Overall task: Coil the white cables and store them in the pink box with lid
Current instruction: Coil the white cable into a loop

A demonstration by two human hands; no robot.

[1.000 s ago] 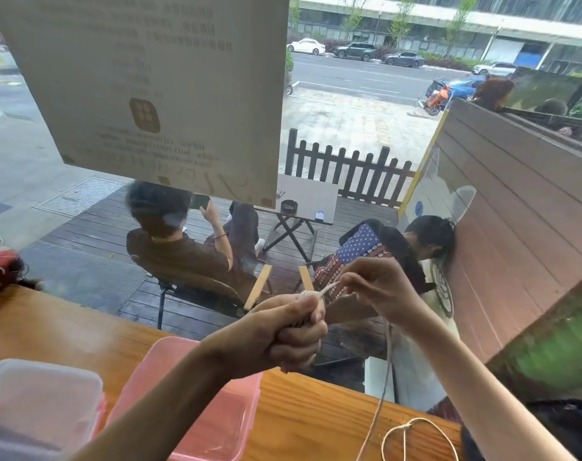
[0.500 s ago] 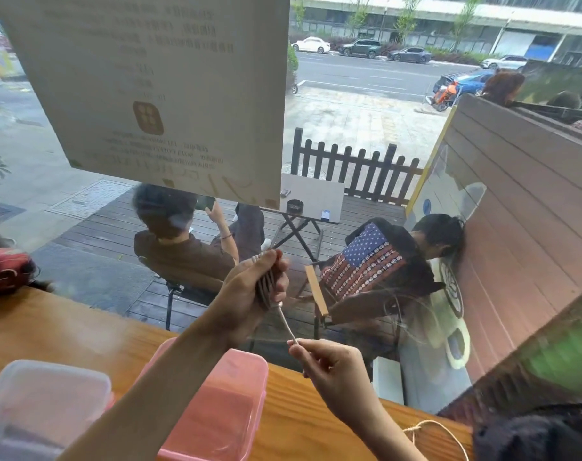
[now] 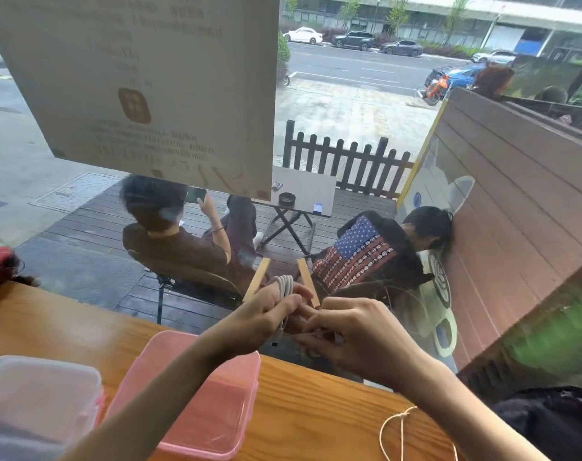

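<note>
White cable coil half hidden by left hand, right hand fingers blurred

The table at the bottom of the frame is orange-brown wood, smooth and a bit shiny. The pink box on it is see-through plastic. Its lid at lower left is cloudy plastic. The white cable in the middle looks smooth and rubbery. The string at lower right looks thin and matt.
</note>
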